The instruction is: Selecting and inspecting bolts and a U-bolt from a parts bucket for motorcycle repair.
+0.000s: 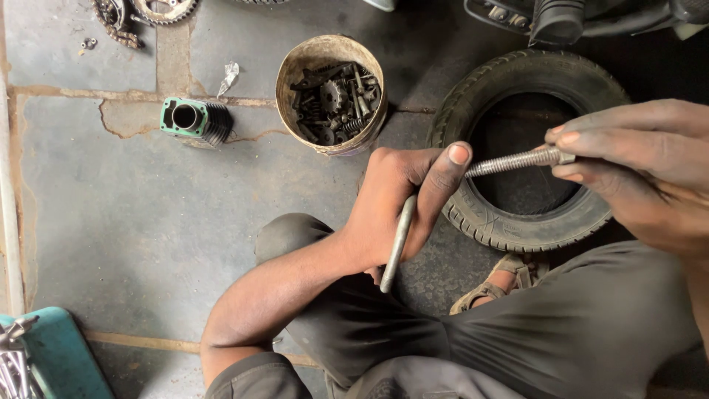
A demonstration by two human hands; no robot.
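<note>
Hands (402,203) (642,166) grip a bent threaded rod (509,160); round tin (292,81) holds gears and springs.

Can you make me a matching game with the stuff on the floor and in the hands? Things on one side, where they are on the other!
Things:
1. rod
2. tyre
3. bucket
4. cylinder

Places or states:
A. lies flat on the floor under the hands
B. full of gears and metal parts
C. green-rimmed, lying alone on the floor, left of the bucket
D. held by both the left hand and the right hand

Pairs: 1-D, 2-A, 3-B, 4-C
</note>
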